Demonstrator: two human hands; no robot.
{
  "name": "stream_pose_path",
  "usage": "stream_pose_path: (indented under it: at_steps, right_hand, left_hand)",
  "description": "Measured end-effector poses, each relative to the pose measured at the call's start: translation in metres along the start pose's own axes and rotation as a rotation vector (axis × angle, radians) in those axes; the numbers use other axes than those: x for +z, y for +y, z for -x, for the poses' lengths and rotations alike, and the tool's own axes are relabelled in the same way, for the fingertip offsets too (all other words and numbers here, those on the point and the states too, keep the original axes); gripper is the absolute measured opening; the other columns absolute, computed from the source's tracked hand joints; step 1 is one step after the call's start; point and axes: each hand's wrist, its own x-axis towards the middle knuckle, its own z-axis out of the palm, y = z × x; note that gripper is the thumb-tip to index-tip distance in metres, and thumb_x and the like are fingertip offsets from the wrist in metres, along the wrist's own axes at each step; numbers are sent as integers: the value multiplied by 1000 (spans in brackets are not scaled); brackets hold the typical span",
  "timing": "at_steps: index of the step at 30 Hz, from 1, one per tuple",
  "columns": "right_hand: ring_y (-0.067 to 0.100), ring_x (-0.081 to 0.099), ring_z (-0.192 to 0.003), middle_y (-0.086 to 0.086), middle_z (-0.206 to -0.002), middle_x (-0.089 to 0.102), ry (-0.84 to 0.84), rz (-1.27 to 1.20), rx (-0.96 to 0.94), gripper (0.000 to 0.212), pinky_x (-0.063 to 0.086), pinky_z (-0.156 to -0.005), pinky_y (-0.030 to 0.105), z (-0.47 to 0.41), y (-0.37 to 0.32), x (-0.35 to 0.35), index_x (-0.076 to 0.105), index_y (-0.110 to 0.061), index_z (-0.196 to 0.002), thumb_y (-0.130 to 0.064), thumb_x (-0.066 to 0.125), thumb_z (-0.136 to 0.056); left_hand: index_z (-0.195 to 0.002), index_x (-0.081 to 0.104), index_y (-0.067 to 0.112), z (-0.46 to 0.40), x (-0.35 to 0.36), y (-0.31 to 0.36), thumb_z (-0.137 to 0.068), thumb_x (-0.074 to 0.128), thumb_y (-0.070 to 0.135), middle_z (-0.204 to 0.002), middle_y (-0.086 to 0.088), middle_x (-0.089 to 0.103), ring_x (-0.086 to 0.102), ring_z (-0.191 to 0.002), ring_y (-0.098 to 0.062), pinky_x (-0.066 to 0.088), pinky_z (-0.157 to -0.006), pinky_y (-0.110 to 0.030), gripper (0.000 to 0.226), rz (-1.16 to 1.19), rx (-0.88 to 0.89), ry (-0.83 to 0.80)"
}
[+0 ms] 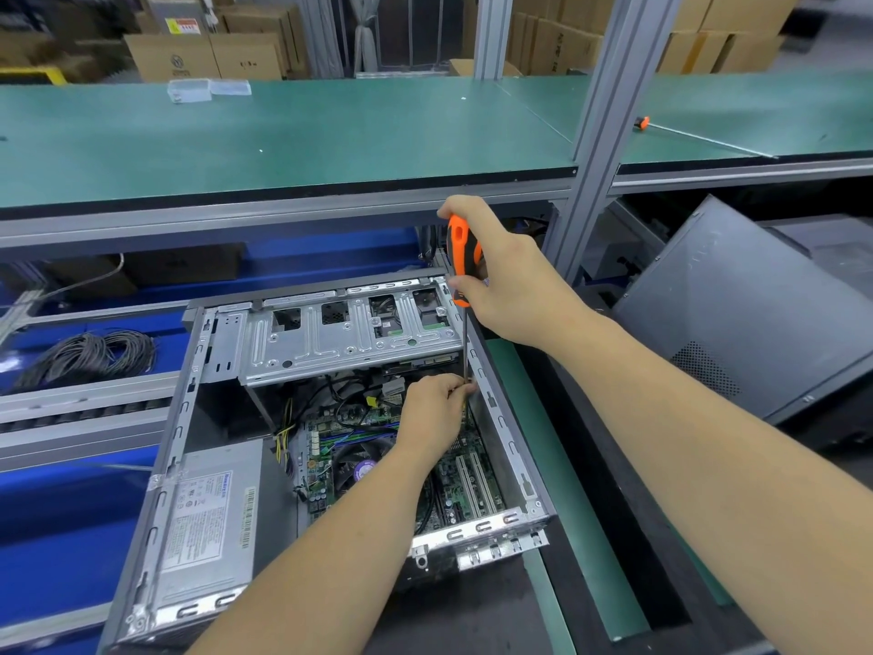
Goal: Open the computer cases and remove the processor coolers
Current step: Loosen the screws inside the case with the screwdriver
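Note:
An open computer case (189,465) lies on its side in front of me, motherboard exposed. The processor cooler (359,465), a black fan with a purple label, sits mid-board, partly hidden by my left forearm. My right hand (500,286) grips the orange-and-black handle of a long screwdriver (460,257), held upright over the case's right side. My left hand (434,408) is inside the case and pinches the screwdriver's shaft near its tip, which is hidden behind the fingers.
A silver drive cage (349,333) spans the case's far end; a power supply (208,527) fills its near left. A removed side panel (737,314) leans at right. Coiled cables (89,356) lie left. A green shelf (283,134) overhangs, carrying another screwdriver (643,122).

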Motion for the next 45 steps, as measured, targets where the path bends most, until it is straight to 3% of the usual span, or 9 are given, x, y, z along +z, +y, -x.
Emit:
stream_pose_path:
  at_steps: [13,22,27,32,35,37,39,43,45]
  right_hand:
    - [14,53,-62,-11,-74,45,17,-10,7,63,52,-61,32,6,0,-3,32,-33,-136,-9,68,-91]
    - [8,50,-65,-18,-76,39,2,8,-7,63,53,-68,33,6,-2,-2,31,-34,-137,-9,68,-91]
    - [24,53,-59,1,-71,50,-32,-38,16,35,55,-61,45,5,-12,-12,41,-25,-121,-21,64,-94]
    - [20,42,-55,1,-64,45,-49,706,152,57,31,-50,31,-24,-32,-35,40,-18,-69,-69,37,-96]
    - [17,40,-60,-2,-69,40,-348,718,55,42,29,-54,31,-37,-44,-45,43,-15,-82,-52,47,-99]
    - [12,47,-68,-5,-80,48,-588,556,8,10,33,-57,30,-40,-48,-55,49,-25,-99,-32,56,-97]
    - [9,51,-70,-6,-92,53,-726,529,-8,27,41,-58,29,-40,-50,-60,53,-28,-116,-16,56,-92]
    - [19,56,-78,-5,-83,53,-529,696,9,43,42,-64,33,-38,-48,-53,58,-14,-113,-52,49,-99]
    - [22,58,-82,-1,-89,60,-564,605,-28,23,46,-71,36,-38,-48,-49,61,-16,-106,-37,52,-100]
  left_hand:
    - [-97,79,11,0,2,-1,-100,59,19,-82,-3,76,59,-61,-12,45,-59,-26,21,-11,4,5]
    - [-90,79,13,0,1,3,-99,61,21,-61,16,61,52,-54,2,34,-51,-9,21,10,-33,17]
    - [-94,78,14,1,0,3,-99,61,24,-71,1,71,58,-58,-16,48,-61,-29,21,-6,-53,-5]
    - [-103,78,16,5,-6,10,-99,62,24,-85,-1,75,68,-77,-19,54,-72,-29,19,-48,-41,-48]
    - [-105,68,28,8,-19,17,-96,61,12,-66,6,64,53,-49,-1,42,-49,-15,19,2,-121,-93]
    - [-99,65,25,10,-37,14,-93,57,4,-62,0,57,44,-45,-12,37,-46,-18,23,158,-294,16]
    - [-79,63,16,15,-60,9,-93,55,4,-67,-8,54,40,-55,-23,36,-54,-23,20,265,-416,198]
    - [-81,65,23,48,-91,15,-93,52,11,-64,7,62,53,-50,-5,33,-44,-12,22,-86,-217,192]
    - [-86,63,23,68,-94,12,-95,48,16,-62,6,62,56,-49,-5,38,-44,-15,19,-228,-173,135]
